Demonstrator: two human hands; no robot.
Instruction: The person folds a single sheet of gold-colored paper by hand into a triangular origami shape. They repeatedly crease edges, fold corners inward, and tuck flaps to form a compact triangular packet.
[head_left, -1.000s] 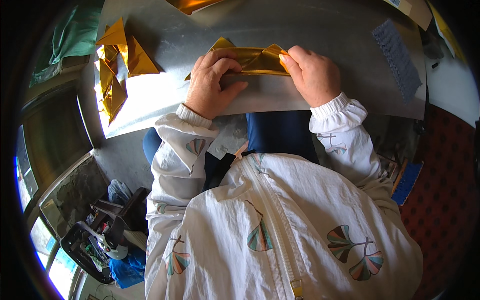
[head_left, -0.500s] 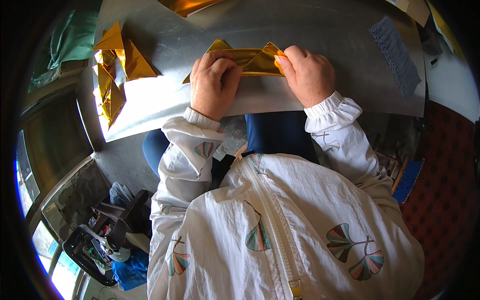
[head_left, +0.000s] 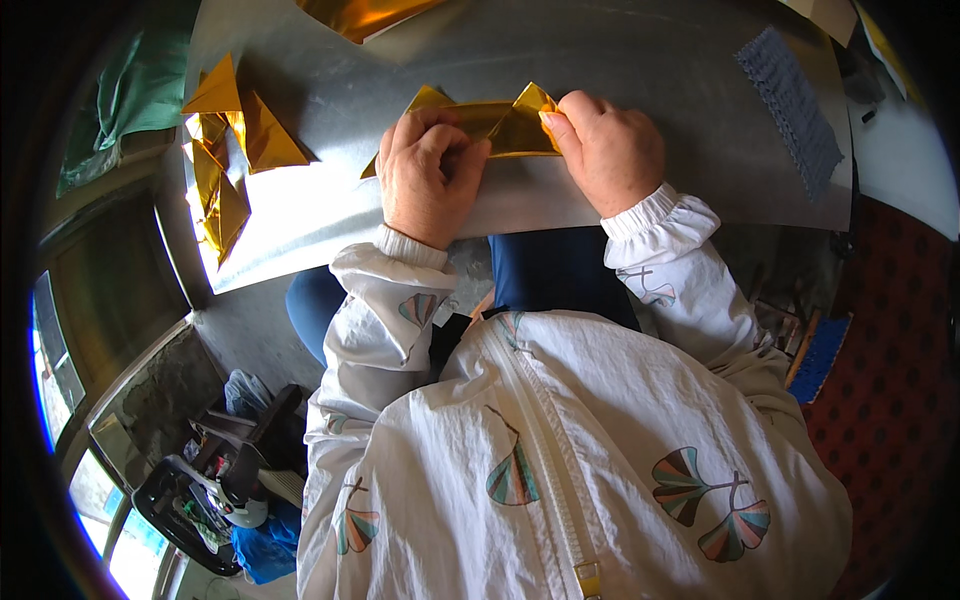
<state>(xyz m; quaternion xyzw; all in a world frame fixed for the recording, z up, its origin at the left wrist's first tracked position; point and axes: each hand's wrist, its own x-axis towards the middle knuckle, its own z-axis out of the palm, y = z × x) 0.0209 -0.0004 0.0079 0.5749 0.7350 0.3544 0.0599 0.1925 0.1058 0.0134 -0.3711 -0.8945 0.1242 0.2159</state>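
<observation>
A sheet of shiny gold foil paper (head_left: 490, 118), folded into a long shape with pointed peaks, lies across the metal tabletop in front of me. My left hand (head_left: 432, 175) presses on its left part, fingers curled over the paper. At the right end, my right hand (head_left: 608, 150) pinches the paper between thumb and fingers, bending that end. The left tip of the paper sticks out past my left hand. Several folded gold foil pieces (head_left: 272, 137) lie in a loose heap at the table's left side.
More gold foil paper (head_left: 365, 15) lies at the far edge of the metal table (head_left: 640, 60). A grey-blue cloth with zigzag edges (head_left: 790, 115) rests on the right. At lower left stands a black basket (head_left: 165, 510) of odds and ends, beside a blue bag (head_left: 268, 545).
My right hand has moved slightly left with its end of the foil paper. The peak near it stands a little more upright. My left hand's thumb has shifted slightly right.
</observation>
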